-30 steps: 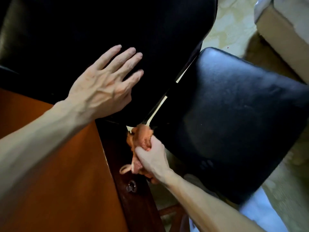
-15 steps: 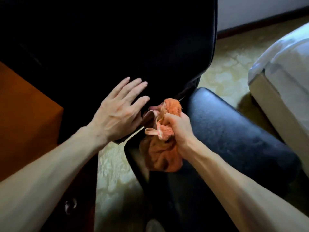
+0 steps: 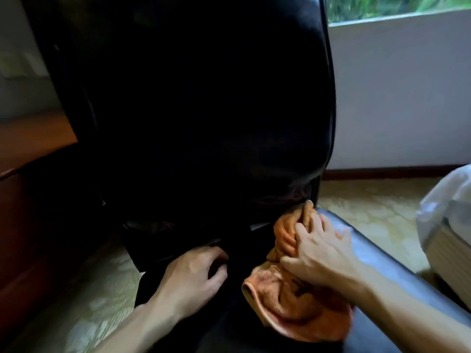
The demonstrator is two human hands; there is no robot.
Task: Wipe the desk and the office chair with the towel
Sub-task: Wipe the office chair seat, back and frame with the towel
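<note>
The black office chair fills the view: its tall backrest [image 3: 204, 110] stands in the middle and its shiny seat [image 3: 397, 284] runs to the lower right. My right hand [image 3: 321, 253] holds the bunched orange towel [image 3: 293, 301] between thumb and fingers. It presses the towel on the seat's back edge, at the gap under the backrest. My left hand [image 3: 193, 273] has its fingers curled round a dark part of the chair below the backrest; the shade hides what exactly. The brown wooden desk [image 3: 30, 138] shows at the left edge.
A bed with a white cover [image 3: 448, 220] stands at the right. Pale patterned floor [image 3: 369, 207] lies around the chair. A white wall with a window [image 3: 395, 6] is behind.
The view has dropped lower and closer behind the chair. My left hand left the backrest and went down to its base. My right hand moved the towel onto the seat's back edge.
</note>
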